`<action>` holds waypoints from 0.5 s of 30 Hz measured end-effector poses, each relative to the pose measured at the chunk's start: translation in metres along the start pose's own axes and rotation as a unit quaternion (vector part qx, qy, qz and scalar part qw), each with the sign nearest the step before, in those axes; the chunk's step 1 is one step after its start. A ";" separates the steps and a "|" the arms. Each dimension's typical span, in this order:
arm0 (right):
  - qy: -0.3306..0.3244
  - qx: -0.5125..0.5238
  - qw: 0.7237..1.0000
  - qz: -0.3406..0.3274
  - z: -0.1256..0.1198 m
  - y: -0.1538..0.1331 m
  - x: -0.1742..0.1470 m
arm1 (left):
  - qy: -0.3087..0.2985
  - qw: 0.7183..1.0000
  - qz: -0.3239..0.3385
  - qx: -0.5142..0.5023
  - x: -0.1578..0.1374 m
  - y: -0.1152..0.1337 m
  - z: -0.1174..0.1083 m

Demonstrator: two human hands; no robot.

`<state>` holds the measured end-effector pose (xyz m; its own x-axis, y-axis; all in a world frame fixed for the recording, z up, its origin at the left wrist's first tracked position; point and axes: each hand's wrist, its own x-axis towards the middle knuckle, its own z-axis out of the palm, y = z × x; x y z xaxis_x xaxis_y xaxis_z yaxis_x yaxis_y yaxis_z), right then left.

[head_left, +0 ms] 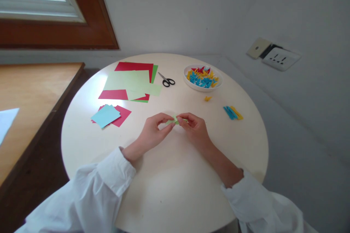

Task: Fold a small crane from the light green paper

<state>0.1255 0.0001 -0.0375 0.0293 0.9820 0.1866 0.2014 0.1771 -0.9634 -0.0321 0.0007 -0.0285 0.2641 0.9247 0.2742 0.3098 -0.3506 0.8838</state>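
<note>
Between both hands, over the middle of the round white table (pixel 169 174), is a small piece of folded light green paper (pixel 175 119). My left hand (pixel 154 129) pinches its left side between thumb and fingertips. On its right side, my right hand (pixel 195 128) has thumb and index finger closed on the paper, the other fingers curled. Fingertips cover part of the paper, so its exact folded shape is hard to make out. Beyond my right hand lies a tiny yellow folded paper piece (pixel 208 98).
A white dish (pixel 186 84) holds several small folded papers in red, yellow and blue. Black-handled scissors (pixel 167 81) lie beside green and red paper sheets (pixel 125 80). Blue and red paper squares (pixel 106 115) are at left, blue and yellow folded strips (pixel 232 113) at right. A wall borders the table.
</note>
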 end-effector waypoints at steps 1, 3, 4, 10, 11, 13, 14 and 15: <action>0.001 0.001 1.000 0.001 0.000 0.000 0.000 | -0.001 1.000 -0.003 0.000 0.000 0.001 0.000; -0.002 0.005 1.000 0.003 0.000 0.000 0.000 | -0.003 1.000 -0.011 -0.001 0.000 0.002 -0.001; -0.005 0.007 1.000 0.004 0.000 0.000 0.000 | -0.001 1.000 -0.015 -0.003 0.000 0.002 -0.001; -0.031 0.011 0.999 0.010 0.000 0.003 -0.001 | 0.017 0.999 -0.035 -0.030 0.001 0.003 -0.001; -0.033 0.010 0.999 0.010 0.000 0.004 -0.002 | 0.017 0.999 -0.038 -0.033 0.001 0.003 -0.001; -0.038 0.009 0.999 0.007 0.000 0.005 -0.002 | 0.018 0.998 -0.039 -0.034 0.001 0.002 -0.002; -0.041 0.009 0.999 0.005 0.000 0.005 -0.002 | 0.019 0.999 -0.038 -0.032 0.002 0.001 -0.002; -0.045 0.011 0.999 0.004 0.000 0.005 -0.002 | 0.021 0.999 -0.035 -0.028 0.002 0.001 -0.002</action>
<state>0.1267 -0.0007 -0.0426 -0.0580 0.9850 0.1623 0.1805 0.1702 -0.9687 -0.0329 0.0022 -0.0266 0.2052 0.9526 0.2248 0.2750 -0.2765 0.9208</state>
